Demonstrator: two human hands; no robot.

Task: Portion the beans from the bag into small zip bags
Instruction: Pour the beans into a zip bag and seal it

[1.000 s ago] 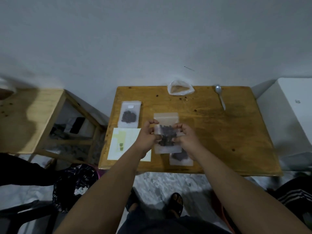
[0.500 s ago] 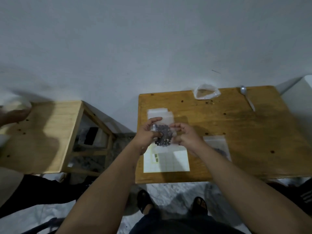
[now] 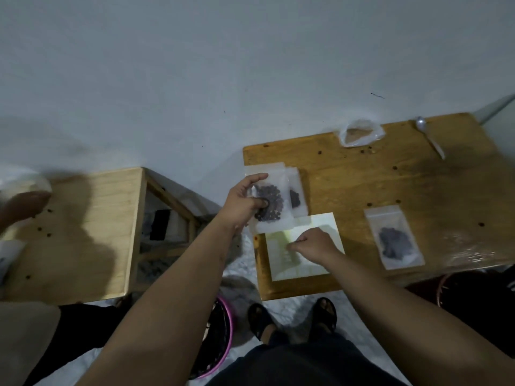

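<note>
My left hand [image 3: 245, 203] pinches a small zip bag [image 3: 271, 203] of dark beans, holding it over another filled zip bag [image 3: 296, 195] at the table's left edge. My right hand [image 3: 313, 243] is curled, knuckles down, on a white sheet [image 3: 303, 247] with greenish labels; what its fingertips hold cannot be made out. A third filled zip bag [image 3: 394, 240] lies flat to the right. The bean bag [image 3: 359, 132], clear plastic and open, sits at the table's far edge.
A spoon [image 3: 429, 136] lies at the far right of the wooden table [image 3: 362, 179]. A second wooden table [image 3: 83, 232] stands left, with another person's hand [image 3: 22, 204] over it. A pink-rimmed bin [image 3: 214, 335] and my sandalled feet are on the floor.
My right hand let go of the zip bag and dropped onto the white sheet. My left hand alone now holds the bag, moved left over the earlier bag. The view has swung left.
</note>
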